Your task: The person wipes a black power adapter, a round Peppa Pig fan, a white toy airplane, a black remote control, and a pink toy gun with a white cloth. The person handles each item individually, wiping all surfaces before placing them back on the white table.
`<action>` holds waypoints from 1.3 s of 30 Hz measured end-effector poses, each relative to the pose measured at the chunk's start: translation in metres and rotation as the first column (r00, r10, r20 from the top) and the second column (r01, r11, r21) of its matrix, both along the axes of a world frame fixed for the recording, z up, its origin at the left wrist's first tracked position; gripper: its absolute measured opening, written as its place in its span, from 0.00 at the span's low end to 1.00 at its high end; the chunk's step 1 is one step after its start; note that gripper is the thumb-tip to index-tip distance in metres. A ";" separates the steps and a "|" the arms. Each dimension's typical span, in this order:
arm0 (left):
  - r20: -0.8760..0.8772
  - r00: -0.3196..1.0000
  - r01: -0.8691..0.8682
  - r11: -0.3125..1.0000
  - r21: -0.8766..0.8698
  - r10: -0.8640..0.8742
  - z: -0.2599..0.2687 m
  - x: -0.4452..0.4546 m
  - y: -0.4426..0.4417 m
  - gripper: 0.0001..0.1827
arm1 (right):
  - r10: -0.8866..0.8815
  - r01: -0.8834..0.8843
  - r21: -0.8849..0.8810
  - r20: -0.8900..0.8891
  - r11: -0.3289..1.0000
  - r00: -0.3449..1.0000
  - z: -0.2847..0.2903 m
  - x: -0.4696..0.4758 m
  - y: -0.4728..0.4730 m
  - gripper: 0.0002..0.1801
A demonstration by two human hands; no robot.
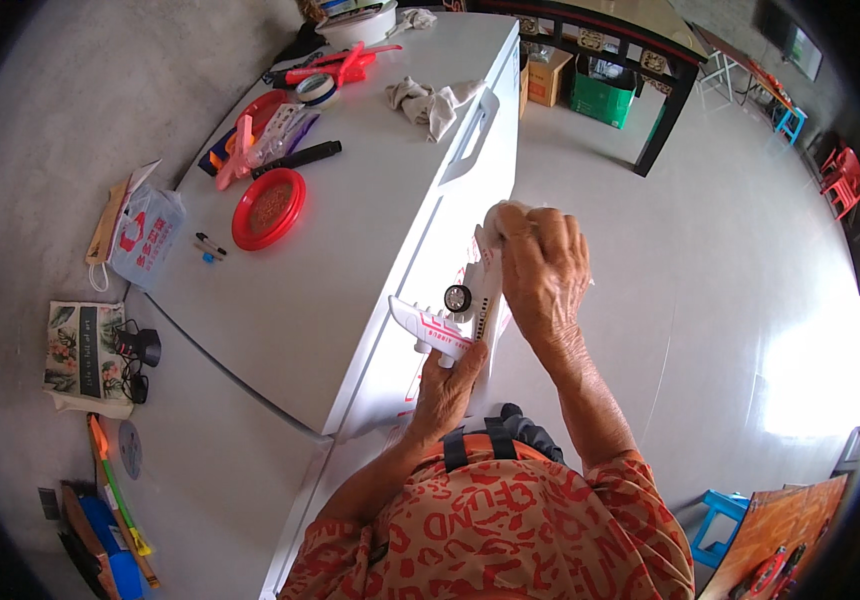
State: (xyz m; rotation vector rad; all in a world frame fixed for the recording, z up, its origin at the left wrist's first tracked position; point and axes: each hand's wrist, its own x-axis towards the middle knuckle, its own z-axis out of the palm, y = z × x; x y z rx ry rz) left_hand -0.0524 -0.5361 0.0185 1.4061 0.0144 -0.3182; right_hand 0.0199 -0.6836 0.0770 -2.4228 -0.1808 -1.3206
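A white toy airplane [437, 327] with pink markings and a black wheel [458, 298] is held up beside the front of a white chest freezer. My left hand [446, 394] grips it near the base of a wing, thumb against the body. At the plane's upper end, my right hand [546, 259] is closed around a pale cloth [503, 213] pressed to the plane. Its fingers hide most of that cloth and the plane's end.
On the freezer lid [302, 300] lie red plates [269, 208], a black marker [299, 159], a tape roll [317, 88] and a crumpled rag [434, 105]. A plastic bag [146, 232] leans by the wall. Beyond the floor stands a dark-legged table [659, 124].
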 end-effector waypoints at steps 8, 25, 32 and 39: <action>-0.005 1.000 0.023 1.000 -0.002 -0.023 -0.003 0.004 0.003 0.19 | 0.104 -0.111 -0.073 -0.091 0.991 0.990 -0.012 -0.005 0.008 0.16; 0.041 0.998 0.034 0.996 0.080 -0.037 -0.009 0.012 0.002 0.19 | 0.312 -0.349 -0.087 -0.287 0.933 0.906 -0.019 -0.034 -0.005 0.10; 0.045 0.996 0.072 0.989 0.132 -0.079 0.000 0.010 0.001 0.20 | 0.263 -0.309 -0.143 -0.270 0.940 0.926 -0.007 -0.030 -0.009 0.14; -0.102 0.993 -0.063 0.996 -0.059 0.057 0.006 0.019 0.007 0.30 | 0.535 -0.388 0.497 -0.193 0.776 0.823 -0.017 -0.039 0.001 0.18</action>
